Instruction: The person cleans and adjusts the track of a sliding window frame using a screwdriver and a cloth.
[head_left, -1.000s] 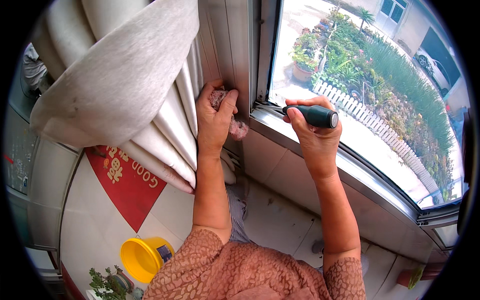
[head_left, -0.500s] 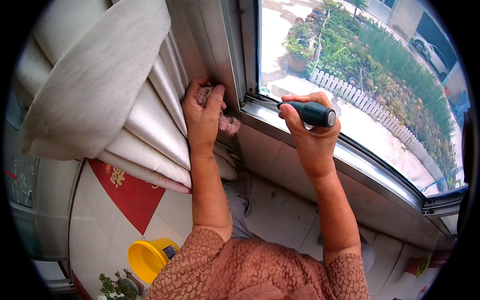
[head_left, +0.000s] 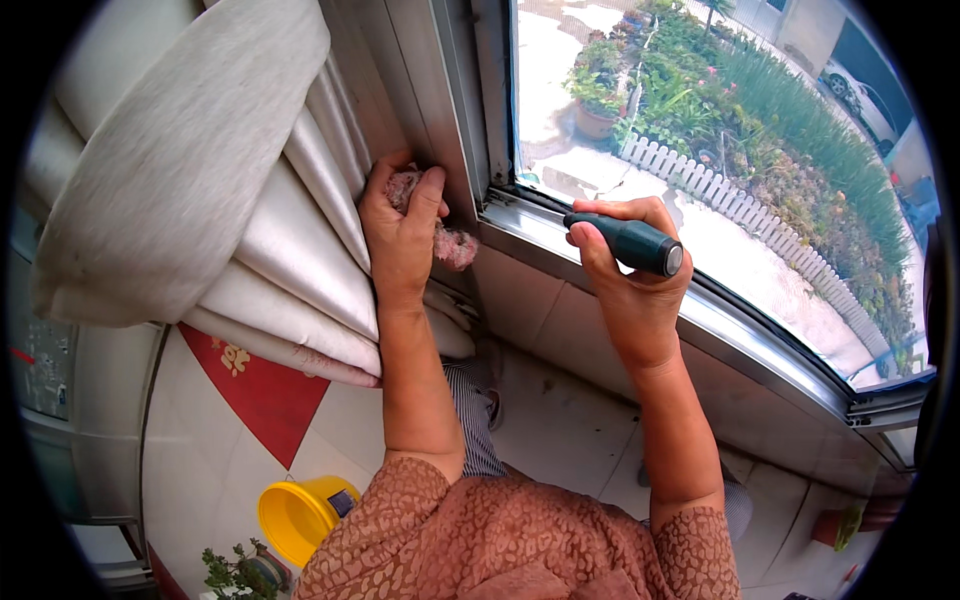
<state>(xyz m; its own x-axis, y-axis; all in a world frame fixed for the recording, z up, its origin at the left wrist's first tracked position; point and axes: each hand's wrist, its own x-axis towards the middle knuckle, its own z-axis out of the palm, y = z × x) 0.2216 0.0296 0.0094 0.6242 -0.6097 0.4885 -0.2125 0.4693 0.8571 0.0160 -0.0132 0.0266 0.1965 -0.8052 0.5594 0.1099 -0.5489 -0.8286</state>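
My left hand (head_left: 400, 235) is closed round a crumpled, fluffy pink rag (head_left: 455, 249), soiled grey in places. It rests by the upright metal window frame (head_left: 455, 120), next to the white curtain (head_left: 290, 230). My right hand (head_left: 635, 290) grips a screwdriver (head_left: 628, 243) by its thick dark green handle, with the pale round end cap toward me. Its tip points left, over the silvery window track (head_left: 530, 229) near the frame's corner. The shaft is hard to make out against the bright metal.
A yellow bucket (head_left: 300, 520) stands on the tiled floor at lower left, beside a potted plant (head_left: 240, 572). A red mat (head_left: 262, 400) lies under the curtain's edge. Beyond the window glass (head_left: 600, 170) are a white picket fence (head_left: 740, 215) and garden plants.
My right hand has shifted slightly right and down along the track, with the screwdriver in it. My left hand keeps its hold on the rag, nearly in place.
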